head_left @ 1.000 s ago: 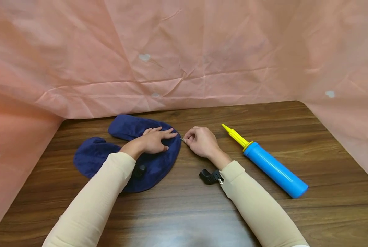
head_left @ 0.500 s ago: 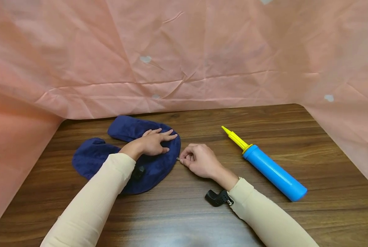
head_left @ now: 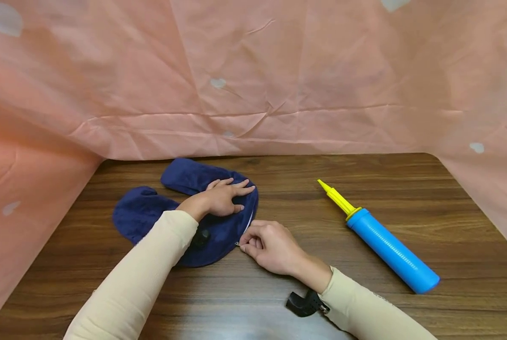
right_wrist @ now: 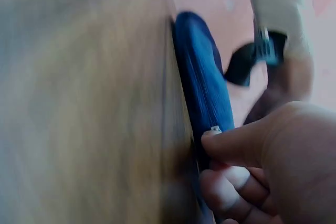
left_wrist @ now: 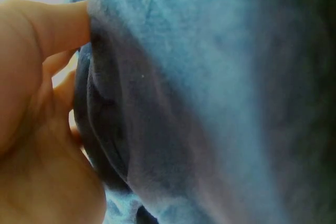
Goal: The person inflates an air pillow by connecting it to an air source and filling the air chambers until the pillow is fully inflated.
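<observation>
Pink crinkled sheeting (head_left: 279, 71) hangs behind and to both sides of a dark wood-grain table (head_left: 279, 302), closing the workspace in. On the left half of the table lies a navy blue, U-shaped fabric cover (head_left: 147, 217), flat and limp, its two lobes pointing toward the back and left. The left hand (head_left: 221, 198) rests palm-down on the cover's right part, fingers straight and spread, pressing the cloth to the table; the left wrist view shows only blue fleece close up against the fingers. The right hand (head_left: 270, 245) sits at the cover's near right edge, thumb and forefinger pinched on a small metal zipper pull (head_left: 237, 244) — the right wrist view shows the pull (right_wrist: 216, 129) held at the fingertips against the blue seam, with the other fingers curled under.

A pale line of opened zipper (head_left: 249, 222) shows along the rim above the pull, so by my reading the zip is part-way run along the edge, with the stretch below the pull and round the near curve not yet covered; which way it is being drawn I cannot tell from this moment alone. Well apart to the right lies a blue hand pump (head_left: 391, 250) with a yellow nozzle (head_left: 336, 198), untouched — nothing is attached to it.
</observation>
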